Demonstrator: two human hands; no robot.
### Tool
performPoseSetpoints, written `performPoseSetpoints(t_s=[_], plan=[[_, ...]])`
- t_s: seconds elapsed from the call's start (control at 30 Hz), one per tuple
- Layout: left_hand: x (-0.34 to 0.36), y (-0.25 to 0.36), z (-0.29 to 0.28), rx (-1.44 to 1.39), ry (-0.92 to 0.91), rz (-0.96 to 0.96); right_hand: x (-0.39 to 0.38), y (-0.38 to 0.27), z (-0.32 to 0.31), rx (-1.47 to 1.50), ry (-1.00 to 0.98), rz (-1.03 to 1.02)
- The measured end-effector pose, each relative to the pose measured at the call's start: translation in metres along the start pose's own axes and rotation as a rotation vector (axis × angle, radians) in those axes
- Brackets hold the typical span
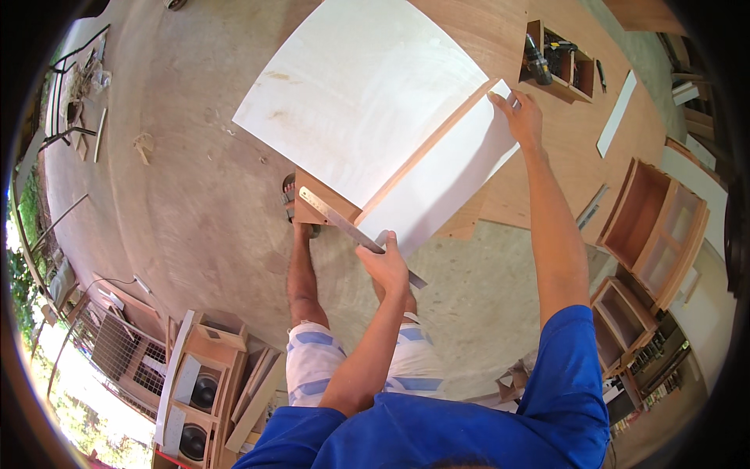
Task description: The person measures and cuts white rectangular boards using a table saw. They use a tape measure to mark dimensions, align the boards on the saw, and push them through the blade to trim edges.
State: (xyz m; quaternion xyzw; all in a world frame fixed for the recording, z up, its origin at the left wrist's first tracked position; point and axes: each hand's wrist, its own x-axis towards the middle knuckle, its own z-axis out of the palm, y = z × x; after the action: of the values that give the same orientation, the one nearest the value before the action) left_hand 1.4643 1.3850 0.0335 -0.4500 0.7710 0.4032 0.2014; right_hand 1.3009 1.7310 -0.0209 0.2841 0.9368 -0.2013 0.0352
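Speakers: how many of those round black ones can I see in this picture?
2. The upper speaker sits at the lower left, in a wooden cabinet; the lower speaker is just below it. Others may be hidden.

Large white panel [351, 102] partly off-frame

We see a white strip [428, 173] slanting along a larger, smudged white board [359, 102], a grey ruler [337, 218] angled at the strip's near end.
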Motion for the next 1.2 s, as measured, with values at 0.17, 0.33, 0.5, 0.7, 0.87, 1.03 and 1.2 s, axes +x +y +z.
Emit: performPoseSetpoints(t_s=[0.17,0.33,0.5,0.7,0.87,1.03,1.2], plan=[[-0.002,0.005,-0.005,0.022,-0.045,-0.045,0.003,0.0,0.001,-0.039,0.006,-0.014],[-0.005,0.009,-0.009,0.0,-0.027,0.0,0.005,-0.001,-0.003,-0.035,-0.038,0.014],[-0.003,0.008,-0.013,0.031,-0.037,0.031,0.006,0.009,0.002,-0.054,0.001,-0.003],[0.0,0.006,-0.013,0.078,-0.072,0.03,0.007,0.005,0.003,-0.007,-0.053,0.061],[-0.004,0.008,-0.008,0.084,-0.046,0.027,0.004,0.006,0.009,0.03,0.018,0.05],[-0.001,0.004,-0.009,0.045,-0.05,0.023,0.003,0.012,0.015,0.045,0.064,0.007],[-0.001,0.008,-0.009,0.025,-0.072,0.025,0.002,0.014,0.017,0.0,0.077,-0.02]])
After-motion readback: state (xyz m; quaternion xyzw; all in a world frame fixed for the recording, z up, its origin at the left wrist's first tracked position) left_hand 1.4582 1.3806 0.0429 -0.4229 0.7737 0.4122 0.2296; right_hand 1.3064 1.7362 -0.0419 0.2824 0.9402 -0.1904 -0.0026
